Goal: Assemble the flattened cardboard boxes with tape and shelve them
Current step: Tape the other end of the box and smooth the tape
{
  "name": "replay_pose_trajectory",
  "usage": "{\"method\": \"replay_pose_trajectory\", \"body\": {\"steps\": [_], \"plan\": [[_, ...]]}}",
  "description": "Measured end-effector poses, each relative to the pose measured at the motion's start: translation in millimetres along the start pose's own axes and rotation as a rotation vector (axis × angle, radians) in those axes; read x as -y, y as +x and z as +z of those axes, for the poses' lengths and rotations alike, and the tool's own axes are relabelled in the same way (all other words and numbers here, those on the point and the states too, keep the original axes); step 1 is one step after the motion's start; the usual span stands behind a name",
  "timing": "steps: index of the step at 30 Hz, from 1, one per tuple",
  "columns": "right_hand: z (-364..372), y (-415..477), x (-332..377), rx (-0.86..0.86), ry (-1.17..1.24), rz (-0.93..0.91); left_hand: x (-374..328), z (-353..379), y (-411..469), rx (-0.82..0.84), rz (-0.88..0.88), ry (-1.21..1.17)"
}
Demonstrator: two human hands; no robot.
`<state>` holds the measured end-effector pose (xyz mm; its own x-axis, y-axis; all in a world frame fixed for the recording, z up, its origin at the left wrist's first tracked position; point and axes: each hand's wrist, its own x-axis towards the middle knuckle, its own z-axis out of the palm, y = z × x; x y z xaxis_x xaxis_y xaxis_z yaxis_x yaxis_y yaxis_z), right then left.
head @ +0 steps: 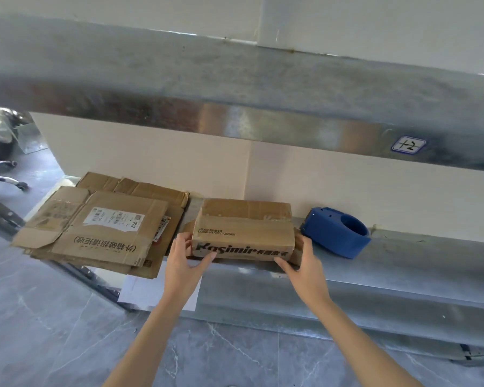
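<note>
An assembled brown cardboard box (pixel 245 229) printed "Kasimir" stands on the metal shelf (pixel 403 255). My left hand (pixel 183 263) grips its left end, fingers on the side and thumb under the front edge. My right hand (pixel 302 263) grips its right end, thumb at the lower front corner. A stack of flattened cardboard boxes (pixel 101 227) lies to the left on the same shelf, hanging over its edge. A blue tape dispenser (pixel 337 233) sits just right of the box.
An upper metal shelf (pixel 235 88) with a label (pixel 408 145) runs overhead. A white wall backs the shelf. Grey marbled floor (pixel 53 317) lies below, with a chair base (pixel 3 174) at the far left and white paper (pixel 146 291) under the shelf.
</note>
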<state>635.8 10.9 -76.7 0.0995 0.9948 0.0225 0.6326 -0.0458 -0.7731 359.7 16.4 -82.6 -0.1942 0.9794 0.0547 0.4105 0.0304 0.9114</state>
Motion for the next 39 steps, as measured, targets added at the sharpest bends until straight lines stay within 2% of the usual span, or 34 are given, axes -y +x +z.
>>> {"method": "replay_pose_trajectory", "body": {"steps": [4,9,16,21,25,32,39], "plan": [[-12.3,3.2,18.1,-0.039,0.137,-0.002,-19.5,-16.3,5.7,0.004,0.032,0.009],[-29.5,11.9,42.3,-0.112,0.06,0.035,-38.8,-32.4,7.2,-0.026,0.035,-0.045],[-38.6,11.4,57.9,-0.041,-0.103,0.007,-60.1,-32.0,0.7,-0.152,0.064,-0.075],[-40.5,9.8,54.1,-0.044,-0.086,-0.042,-64.7,-30.8,-2.7,-0.204,0.123,-0.089],[-40.9,9.2,52.5,-0.079,-0.069,-0.068,-62.6,-26.4,-6.4,-0.189,0.09,-0.099],[-41.5,14.1,52.0,-0.064,-0.01,0.032,-40.6,-24.3,-8.6,-0.023,-0.014,-0.095],[-34.5,24.8,66.2,-0.16,-0.054,0.108,-22.5,-27.9,-22.8,0.19,0.011,-0.167]]}}
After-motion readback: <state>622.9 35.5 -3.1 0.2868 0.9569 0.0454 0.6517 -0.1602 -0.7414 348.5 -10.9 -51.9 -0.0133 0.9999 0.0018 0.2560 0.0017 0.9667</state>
